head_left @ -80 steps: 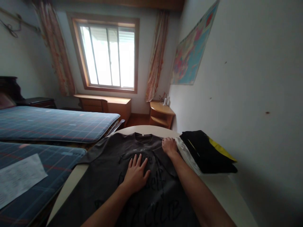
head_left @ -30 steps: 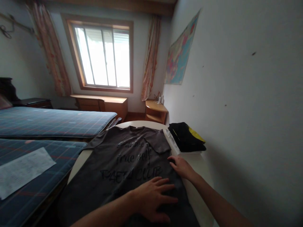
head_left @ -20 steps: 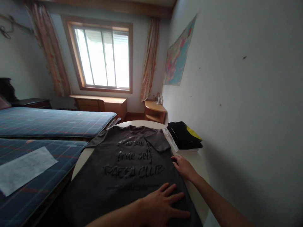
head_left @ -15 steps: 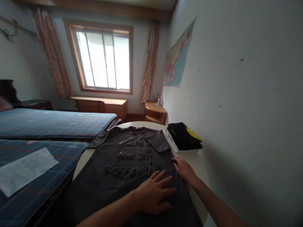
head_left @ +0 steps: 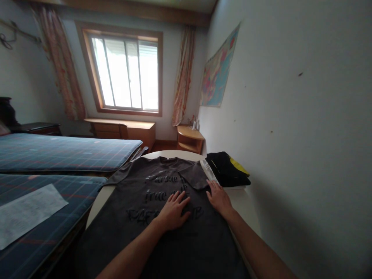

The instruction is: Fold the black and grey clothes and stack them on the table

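A dark grey T-shirt point(head_left: 186, 248) with raised black lettering lies spread front up, its collar at the far side. Its right sleeve is folded inward over the chest; the left one extends outward. My left hand point(head_left: 174, 211) rests flat on the lettering in the middle of the shirt, fingers spread. At the shirt's right edge, just below the folded sleeve, my right hand point(head_left: 219, 198) lies palm down with its fingers stretched out, touching the cloth. Whether its fingertips pinch any fabric cannot be seen.
The shirt covers most of a round white table point(head_left: 97, 199). Folded black and yellow clothes point(head_left: 228, 168) sit at its right, close to the wall. Left are plaid mattresses point(head_left: 72, 153), one bearing a sheet of paper point(head_left: 35, 213). A desk point(head_left: 142, 130) stands under the window.
My left hand has moved forward and left across the lettering. My right hand has shifted forward and slightly left along the shirt's edge, up to the folded sleeve.
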